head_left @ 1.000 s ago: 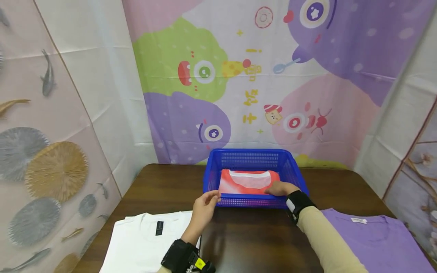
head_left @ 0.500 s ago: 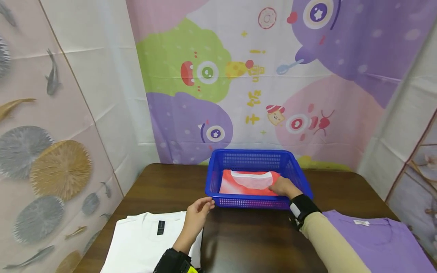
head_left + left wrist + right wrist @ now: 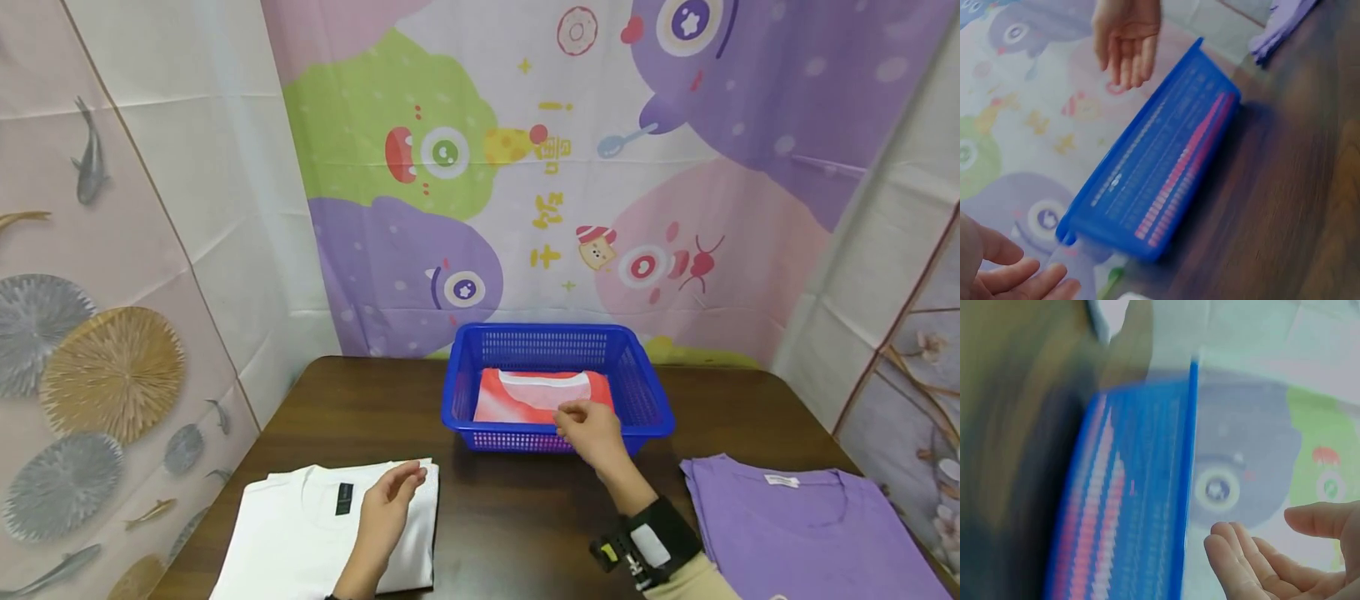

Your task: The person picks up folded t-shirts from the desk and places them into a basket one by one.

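Observation:
A folded red and white shirt [image 3: 540,392] lies in the blue plastic basket [image 3: 645,431] at the back of the table. My right hand [image 3: 592,432] hovers over the basket's front rim, its fingers loosely bent around nothing. My left hand [image 3: 386,508] is above the folded white shirt [image 3: 292,533], fingers relaxed and holding nothing. In the left wrist view the left fingers [image 3: 1035,281] are apart from the basket. The right wrist view has the right fingers [image 3: 1254,562] and thumb spread, with a gap between them.
A folded purple shirt [image 3: 802,517] lies on the right of the brown table [image 3: 487,533]. Behind the basket hangs a cartoon-printed curtain [image 3: 555,208], close to the table's back edge. Patterned cloth walls stand at both sides.
My right hand has come out of the basket, away from the red and white shirt, moving left and nearer. The left hand has drawn back from the basket's corner to over the white shirt.

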`<state>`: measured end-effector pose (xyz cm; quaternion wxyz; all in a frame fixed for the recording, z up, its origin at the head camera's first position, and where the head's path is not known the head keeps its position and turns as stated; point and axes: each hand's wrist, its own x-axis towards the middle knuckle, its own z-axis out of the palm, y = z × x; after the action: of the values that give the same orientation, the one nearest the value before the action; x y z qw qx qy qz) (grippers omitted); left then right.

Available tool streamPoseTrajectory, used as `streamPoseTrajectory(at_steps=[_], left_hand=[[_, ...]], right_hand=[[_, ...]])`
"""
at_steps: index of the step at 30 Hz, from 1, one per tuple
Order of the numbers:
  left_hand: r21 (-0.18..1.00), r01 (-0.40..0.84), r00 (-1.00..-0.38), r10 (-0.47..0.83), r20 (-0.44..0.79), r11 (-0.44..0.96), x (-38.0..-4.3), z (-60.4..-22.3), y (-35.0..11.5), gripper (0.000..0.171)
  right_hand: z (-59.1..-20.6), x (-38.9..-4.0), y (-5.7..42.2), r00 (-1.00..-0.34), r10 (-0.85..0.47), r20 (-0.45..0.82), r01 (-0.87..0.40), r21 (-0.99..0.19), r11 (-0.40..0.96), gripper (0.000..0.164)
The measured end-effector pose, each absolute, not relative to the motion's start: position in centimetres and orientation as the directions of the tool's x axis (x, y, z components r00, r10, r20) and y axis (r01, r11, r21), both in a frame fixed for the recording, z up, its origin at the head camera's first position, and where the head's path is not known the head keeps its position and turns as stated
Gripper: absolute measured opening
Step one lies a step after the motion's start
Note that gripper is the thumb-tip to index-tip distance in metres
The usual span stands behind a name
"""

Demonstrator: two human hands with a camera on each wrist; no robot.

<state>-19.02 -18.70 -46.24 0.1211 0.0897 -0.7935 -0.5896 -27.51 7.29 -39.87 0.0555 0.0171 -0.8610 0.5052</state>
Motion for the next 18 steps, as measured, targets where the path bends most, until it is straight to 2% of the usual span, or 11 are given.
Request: streamPoseTrajectory(at_steps=[3, 7, 11, 15, 18], left_hand=[[0.944, -0.055, -0.934, -0.352, 0.067, 0.325, -18.1, -46.7, -20.2, 0.030], [0.856, -0.116, -0.874, -0.461, 0.153, 0.504, -16.5, -47.5, -22.7, 0.028], [0.729, -0.272, -0.786, -0.582, 0.208, 0.628, -14.3, -47.8, -25.8, 0.031], [0.657, -0.465, -0.721, -0.685, 0.109, 0.593, -12.4, -48.5, -29.6, 0.039], [0.637, -0.529, -0.669, -0.737, 0.093, 0.560, -11.7, -52.0, -33.1, 0.044]], right_hand=[[-40.8, -25.4, 5.4, -0.999, -0.003, 0.042, -0.040, -0.946, 0.320, 0.026], [-42.8, -23.0, 2.8, -0.991, -0.108, -0.079, 0.060, -0.983, 0.171, 0.029], [-45.6, -20.5, 0.1, -0.942, -0.273, -0.193, 0.158, -0.977, 0.144, 0.034], [-47.6, -18.6, -2.3, -0.880, -0.365, -0.305, 0.265, -0.951, 0.157, 0.035], [-48.3, -17.8, -3.6, -0.859, -0.362, -0.360, 0.339, -0.933, 0.122, 0.035]])
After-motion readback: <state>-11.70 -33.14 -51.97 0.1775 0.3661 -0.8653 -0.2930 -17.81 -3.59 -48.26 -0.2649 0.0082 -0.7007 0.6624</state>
